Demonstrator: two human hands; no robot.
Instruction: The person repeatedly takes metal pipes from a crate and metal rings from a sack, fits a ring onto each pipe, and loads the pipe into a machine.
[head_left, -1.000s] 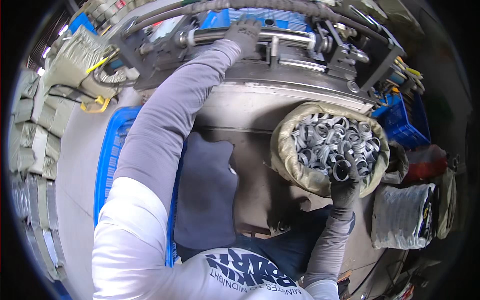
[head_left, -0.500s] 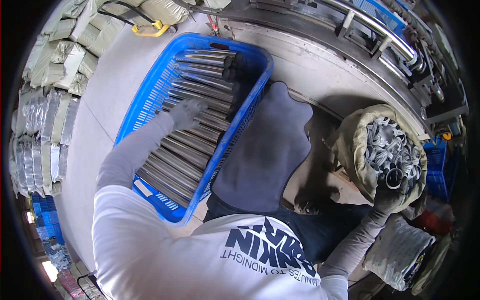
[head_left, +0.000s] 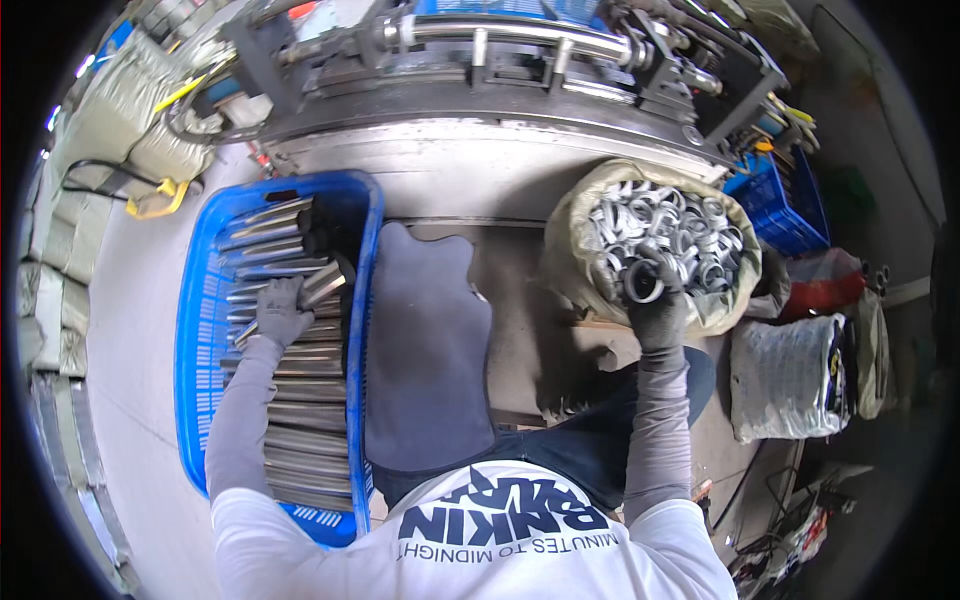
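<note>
My left hand [head_left: 283, 312], in a grey glove, is closed around a shiny metal tube [head_left: 323, 285]. One end of the tube is tilted up above the others lying side by side in the blue plastic basket [head_left: 365, 330]. My right hand [head_left: 660, 318], also gloved, grips a metal ring [head_left: 644, 283] whose round opening faces up. It is at the near rim of a pale woven sack [head_left: 570, 240] filled with loose silvery rings [head_left: 690, 225].
Between basket and sack lies a grey, wavy-edged board [head_left: 430, 350]. A long machine with a metal shaft [head_left: 510, 35] spans the far side. At the right are a blue crate [head_left: 795, 210] and a wrapped bundle [head_left: 785, 380]; stacked packages [head_left: 60, 310] line the left.
The view has swung to the right. My left hand, which was open over the tubes, has closed on one and raised its end. My right hand keeps the ring at the sack.
</note>
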